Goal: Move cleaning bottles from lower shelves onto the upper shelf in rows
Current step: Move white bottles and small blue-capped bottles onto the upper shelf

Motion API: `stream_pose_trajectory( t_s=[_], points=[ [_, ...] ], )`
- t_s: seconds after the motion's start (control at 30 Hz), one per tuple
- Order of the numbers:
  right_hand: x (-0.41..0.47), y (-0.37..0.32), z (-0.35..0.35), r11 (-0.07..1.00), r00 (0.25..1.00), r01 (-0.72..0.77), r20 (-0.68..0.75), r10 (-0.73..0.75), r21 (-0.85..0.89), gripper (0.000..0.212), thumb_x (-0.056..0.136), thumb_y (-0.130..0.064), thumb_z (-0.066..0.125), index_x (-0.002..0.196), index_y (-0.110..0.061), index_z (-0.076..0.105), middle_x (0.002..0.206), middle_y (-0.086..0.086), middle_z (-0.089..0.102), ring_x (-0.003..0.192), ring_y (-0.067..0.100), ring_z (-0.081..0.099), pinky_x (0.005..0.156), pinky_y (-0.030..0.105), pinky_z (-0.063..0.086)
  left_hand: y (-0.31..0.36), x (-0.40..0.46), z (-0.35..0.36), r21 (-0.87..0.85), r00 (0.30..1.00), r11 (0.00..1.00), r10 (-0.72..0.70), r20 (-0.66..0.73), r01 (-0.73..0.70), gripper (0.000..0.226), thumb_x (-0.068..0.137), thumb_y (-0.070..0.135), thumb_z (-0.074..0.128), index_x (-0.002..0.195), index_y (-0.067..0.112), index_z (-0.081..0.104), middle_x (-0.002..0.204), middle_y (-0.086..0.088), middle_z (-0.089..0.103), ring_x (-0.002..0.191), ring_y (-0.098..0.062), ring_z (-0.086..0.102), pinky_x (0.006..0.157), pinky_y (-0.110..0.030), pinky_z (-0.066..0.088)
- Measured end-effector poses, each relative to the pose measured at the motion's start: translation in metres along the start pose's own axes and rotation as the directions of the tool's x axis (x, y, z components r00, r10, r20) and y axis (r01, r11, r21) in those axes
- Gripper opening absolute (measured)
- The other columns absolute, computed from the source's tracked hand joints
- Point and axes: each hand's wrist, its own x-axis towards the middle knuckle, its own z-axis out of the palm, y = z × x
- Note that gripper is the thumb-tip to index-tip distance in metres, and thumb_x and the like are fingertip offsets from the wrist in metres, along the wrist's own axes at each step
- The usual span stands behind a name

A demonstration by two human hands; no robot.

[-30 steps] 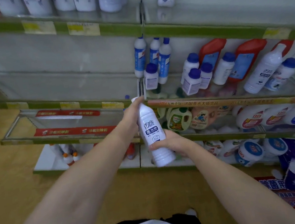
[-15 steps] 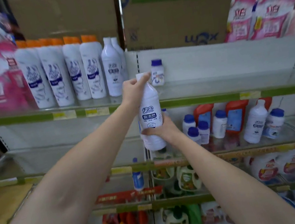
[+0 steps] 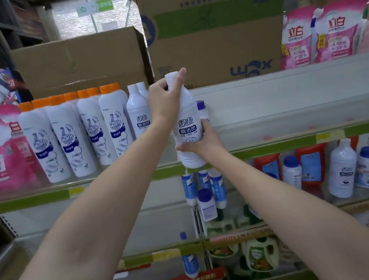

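Near the middle of the frame, the tall white plastic bottle with green writing [image 3: 186, 125] had come up from the low shelves to the green-edged upper shelf [image 3: 277, 147], ready to join the row. Left hand [image 3: 164, 102] gripped its neck; right hand [image 3: 205, 140] wrapped round its lower body, both arms reaching up.

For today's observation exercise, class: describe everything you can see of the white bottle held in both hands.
The white bottle looks like glossy plastic, with a narrow neck, a white cap and a blue-and-green printed label facing the camera. It is held almost upright, leaning slightly, in front of the upper shelf, its base level with the shelf's green edge and not yet set down. The left hand grips its neck and cap; the right hand holds its lower body. Two matching bottles stand just to its left.
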Motion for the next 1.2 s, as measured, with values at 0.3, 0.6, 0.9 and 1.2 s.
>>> stream_pose_trajectory(
  t_s=[0.3,0.6,0.9,1.2],
  points=[
    [0.067,0.02,0.016,0.996,1.0,-0.001,-0.028,-0.001,-0.089,0.071,0.061,-0.023,0.097,0.114,-0.015,0.05,0.106,-0.01,0.063,0.097,0.012,0.061,0.068,0.016,0.042,-0.036,0.072,0.005,0.519,0.964,0.841,0.01,0.264,-0.151,0.025,0.102,0.038,0.053,0.117,0.018,0.051,0.084,0.004,0.06,0.073,-0.021,0.056,0.06,-0.025,0.042],
    [0.132,0.045,0.031,0.977,0.996,-0.041,0.072,0.057,-0.211,0.083,0.073,-0.029,0.09,0.134,-0.011,0.037,0.131,0.004,0.06,0.119,0.024,0.058,0.095,0.034,0.045,-0.069,0.119,0.006,0.771,0.892,0.601,-0.204,0.403,-0.211,0.09,0.083,0.042,0.078,0.148,0.01,0.026,0.144,-0.011,0.03,0.13,-0.028,0.037,0.103,-0.038,0.037],
    [0.189,0.063,0.053,0.935,0.995,-0.062,0.047,0.083,-0.348,0.085,0.075,-0.041,0.087,0.135,-0.009,0.035,0.135,0.012,0.052,0.124,0.033,0.053,0.091,0.037,0.045,-0.112,0.153,0.016,0.815,0.934,0.538,-0.129,0.334,-0.218,0.093,0.078,0.042,0.083,0.145,0.004,0.031,0.14,-0.013,0.039,0.125,-0.031,0.046,0.098,-0.037,0.043],
    [0.21,0.08,0.076,0.945,0.999,-0.052,-0.017,0.049,-0.324,0.083,0.072,-0.048,0.086,0.13,-0.01,0.04,0.129,0.014,0.055,0.119,0.035,0.055,0.095,0.048,0.049,-0.136,0.175,0.014,0.823,0.945,0.535,-0.128,0.302,-0.191,0.088,0.082,0.033,0.081,0.145,0.003,0.028,0.14,-0.017,0.035,0.128,-0.036,0.042,0.101,-0.041,0.041]
  ],
)
